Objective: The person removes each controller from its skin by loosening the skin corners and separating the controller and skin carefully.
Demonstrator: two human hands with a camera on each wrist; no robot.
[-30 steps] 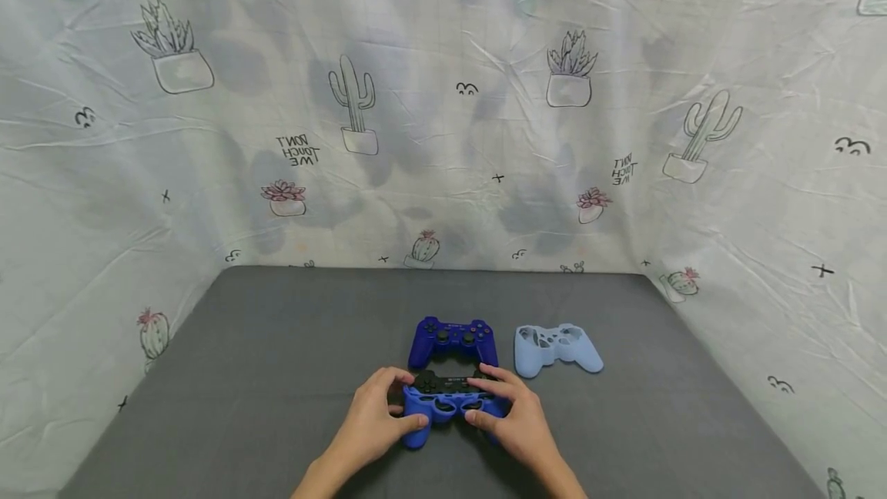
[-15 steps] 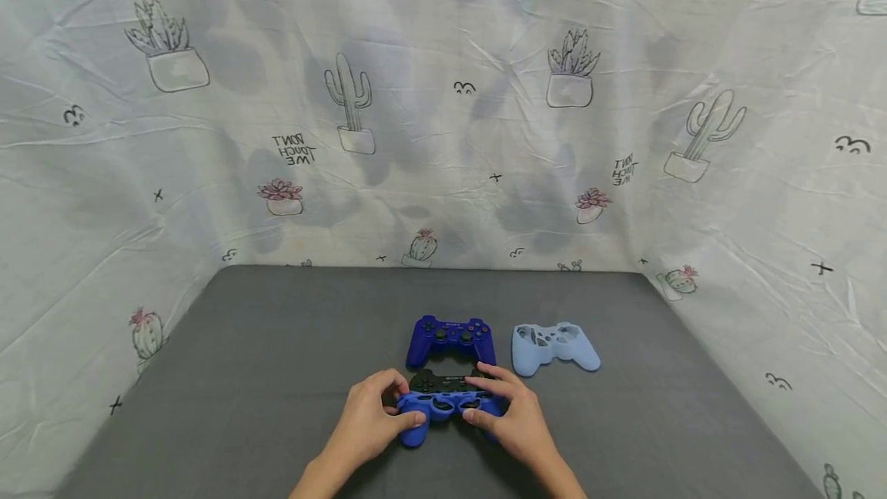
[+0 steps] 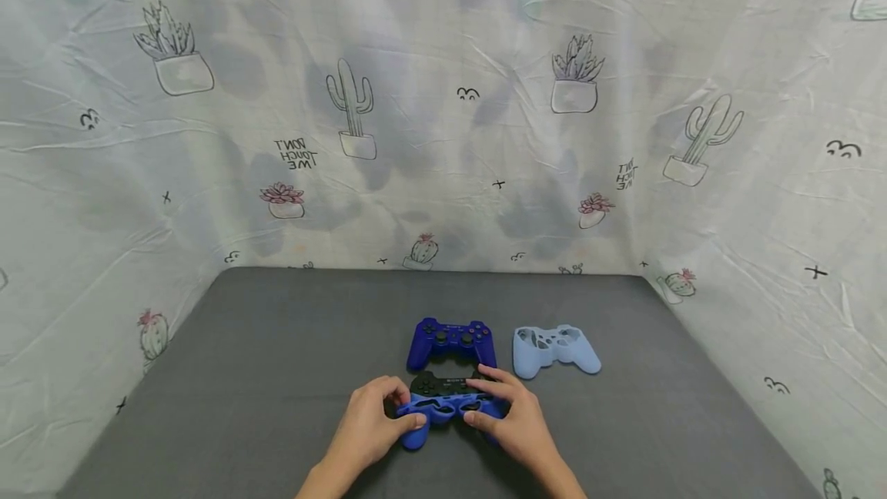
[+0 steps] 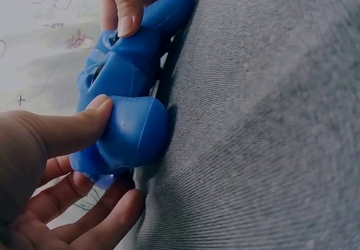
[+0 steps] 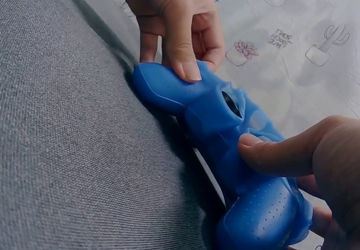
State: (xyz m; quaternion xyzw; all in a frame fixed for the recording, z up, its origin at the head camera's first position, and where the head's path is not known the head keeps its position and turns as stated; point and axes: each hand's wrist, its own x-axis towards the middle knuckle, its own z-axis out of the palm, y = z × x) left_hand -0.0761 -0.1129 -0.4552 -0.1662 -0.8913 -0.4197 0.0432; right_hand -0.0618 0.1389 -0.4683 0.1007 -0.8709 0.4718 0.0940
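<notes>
A black game controller (image 3: 443,383) sits partly inside a bright blue silicone cover (image 3: 416,437), its top face bare along the far edge. My left hand (image 3: 367,423) pinches the cover's left side, thumb on the left grip and fingertips at a stretched corner. In the left wrist view that thumb presses on the rounded blue grip (image 4: 140,132). My right hand (image 3: 511,414) holds the right side, its thumb on the cover near the right stick opening and its index finger across the black controller's top. The right grip is mostly hidden behind this hand.
Just beyond the held controller lies a dark blue game controller (image 3: 453,336). To its right is a light blue controller cover (image 3: 554,350) with cut-outs. Grey cloth (image 3: 312,329) covers the table, and a cactus-print curtain (image 3: 443,137) hangs around the back and sides.
My left fingertips have shifted slightly down from the controller's upper left corner, and the cover's left edge now sticks out sideways there. My right hand has stayed nearly still.
</notes>
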